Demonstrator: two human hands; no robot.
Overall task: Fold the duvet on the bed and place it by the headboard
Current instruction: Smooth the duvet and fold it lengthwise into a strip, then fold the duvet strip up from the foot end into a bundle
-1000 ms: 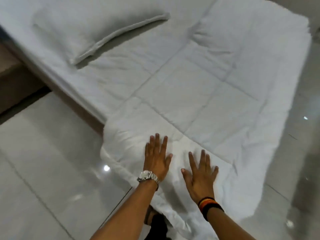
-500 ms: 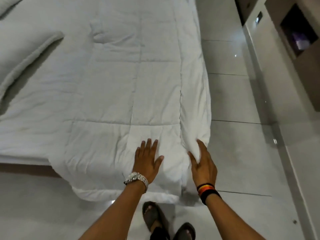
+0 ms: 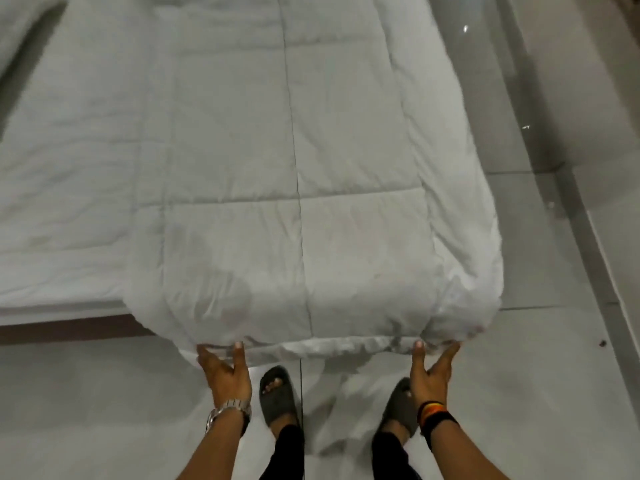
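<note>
A white quilted duvet [image 3: 298, 161] lies as a long folded strip along the right side of the bed, its near end hanging over the bed's foot. My left hand [image 3: 224, 370], with a silver watch, grips the near hem at its left, thumb on top and fingers underneath. My right hand [image 3: 429, 372], with dark and orange wristbands, grips the same hem at the right corner. Both hands hold the hem just above the floor.
The bed sheet [image 3: 69, 174] shows to the left of the duvet, with the dark bed base [image 3: 69, 329] below it. A pillow's corner [image 3: 20, 26] sits at the top left. Glossy tiled floor [image 3: 561, 271] runs to the right. My sandalled feet [image 3: 278, 396] stand below the hem.
Both hands left the duvet's top, where they lay flat, and moved down and apart to grip its near hem. The view has shifted square to the bed's foot.
</note>
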